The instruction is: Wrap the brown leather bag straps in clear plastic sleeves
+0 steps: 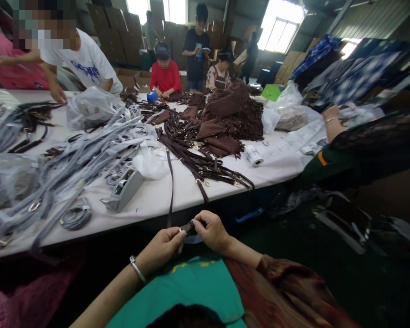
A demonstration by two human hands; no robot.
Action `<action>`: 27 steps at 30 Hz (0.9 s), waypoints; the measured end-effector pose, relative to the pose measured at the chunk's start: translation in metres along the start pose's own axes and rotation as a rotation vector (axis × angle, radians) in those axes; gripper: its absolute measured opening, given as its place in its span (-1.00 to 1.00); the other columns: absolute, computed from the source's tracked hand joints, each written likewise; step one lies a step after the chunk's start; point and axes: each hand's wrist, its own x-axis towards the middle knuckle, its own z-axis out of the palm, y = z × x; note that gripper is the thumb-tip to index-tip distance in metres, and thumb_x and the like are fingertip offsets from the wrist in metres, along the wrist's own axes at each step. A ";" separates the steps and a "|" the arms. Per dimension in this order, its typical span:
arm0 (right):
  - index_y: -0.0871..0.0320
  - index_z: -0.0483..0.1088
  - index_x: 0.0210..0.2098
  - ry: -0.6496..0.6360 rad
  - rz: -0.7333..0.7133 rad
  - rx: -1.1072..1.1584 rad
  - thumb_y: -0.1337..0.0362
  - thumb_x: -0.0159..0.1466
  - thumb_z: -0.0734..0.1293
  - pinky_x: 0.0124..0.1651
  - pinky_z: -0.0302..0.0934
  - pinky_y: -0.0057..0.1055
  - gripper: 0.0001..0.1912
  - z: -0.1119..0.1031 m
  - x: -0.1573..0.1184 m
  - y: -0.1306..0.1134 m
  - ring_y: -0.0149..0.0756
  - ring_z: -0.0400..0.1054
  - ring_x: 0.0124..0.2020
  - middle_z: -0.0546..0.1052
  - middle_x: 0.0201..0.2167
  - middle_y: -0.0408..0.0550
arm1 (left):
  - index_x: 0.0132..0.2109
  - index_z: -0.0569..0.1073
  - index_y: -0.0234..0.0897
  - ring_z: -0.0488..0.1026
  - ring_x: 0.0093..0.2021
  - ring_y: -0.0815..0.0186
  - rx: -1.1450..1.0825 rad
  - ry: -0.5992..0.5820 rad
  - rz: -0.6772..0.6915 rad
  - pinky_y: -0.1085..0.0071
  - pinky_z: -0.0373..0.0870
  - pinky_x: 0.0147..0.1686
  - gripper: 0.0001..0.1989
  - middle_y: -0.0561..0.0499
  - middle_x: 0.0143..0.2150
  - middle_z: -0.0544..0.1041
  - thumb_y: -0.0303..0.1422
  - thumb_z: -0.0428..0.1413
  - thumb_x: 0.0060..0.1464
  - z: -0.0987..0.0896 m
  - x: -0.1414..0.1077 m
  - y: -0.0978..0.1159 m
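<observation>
In front of my apron, off the table's near edge, both hands meet on a dark brown strap with a gold-coloured metal piece. My left hand, with a silver bangle at the wrist, pinches the strap near that metal. The fingers of my right hand are closed on the strap's other part, close beside. A long brown length runs from the table down toward my left hand. Beyond it lies a bundle of similar brown straps with gold-coloured clasps. My fingers hide part of the held strap.
A grey tape dispenser stands on the white table, beside grey wrapped straps. Brown fringed bags are heaped behind. A white paper roll lies to the right. Co-workers stand or sit around the table; one arm reaches in at right.
</observation>
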 end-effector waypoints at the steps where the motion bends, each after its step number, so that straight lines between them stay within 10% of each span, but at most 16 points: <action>1: 0.15 0.35 -0.48 0.004 -0.025 -0.025 0.39 0.24 0.27 -0.33 0.18 -0.44 -0.84 0.000 0.000 -0.002 -0.38 0.30 -0.44 0.41 -0.50 -0.14 | -0.45 0.34 -0.31 0.08 -0.65 0.49 -0.003 0.027 0.010 0.52 -0.05 -0.65 -0.53 0.14 -0.64 0.23 0.03 0.01 0.16 0.004 0.003 0.001; 13: 0.13 0.29 -0.44 0.056 -0.159 -0.097 0.44 0.27 0.19 -0.30 0.19 -0.40 -0.82 0.002 0.001 -0.013 -0.34 0.27 -0.41 0.37 -0.47 -0.09 | -0.28 0.30 -0.26 -0.14 -0.67 0.53 -0.792 -0.038 -0.002 0.53 0.06 -0.61 -0.70 0.27 -0.62 0.00 -0.09 0.04 0.14 0.021 0.013 0.003; 16: 0.13 0.26 -0.49 0.049 -0.166 -0.136 0.44 0.26 0.20 -0.31 0.16 -0.40 -0.80 0.002 0.004 -0.017 -0.34 0.25 -0.42 0.34 -0.49 -0.10 | -0.31 0.31 -0.25 -0.03 -0.68 0.49 -0.486 0.039 0.048 0.50 0.06 -0.62 -0.68 0.22 -0.63 0.10 -0.07 -0.02 0.18 0.019 0.013 0.003; 22: 0.12 0.23 -0.52 -0.018 -0.235 -0.237 0.45 0.26 0.20 -0.32 0.13 -0.39 -0.77 0.007 0.011 -0.022 -0.34 0.25 -0.42 0.34 -0.51 -0.11 | -0.34 0.44 -0.33 0.46 -0.45 0.17 0.922 0.272 0.284 0.37 0.23 -0.45 -0.78 -0.15 -0.45 0.50 -0.42 -0.07 0.17 0.005 0.005 0.010; 27: 0.13 0.26 -0.49 -0.136 -0.413 -0.397 0.38 0.30 0.20 -0.27 0.14 -0.34 -0.78 0.020 0.011 -0.024 -0.28 0.26 -0.38 0.39 -0.47 -0.05 | -0.38 0.44 -0.33 0.45 -0.46 0.19 0.940 0.275 0.189 0.36 0.25 -0.44 -0.80 -0.14 -0.47 0.49 -0.47 -0.05 0.12 -0.006 0.008 0.016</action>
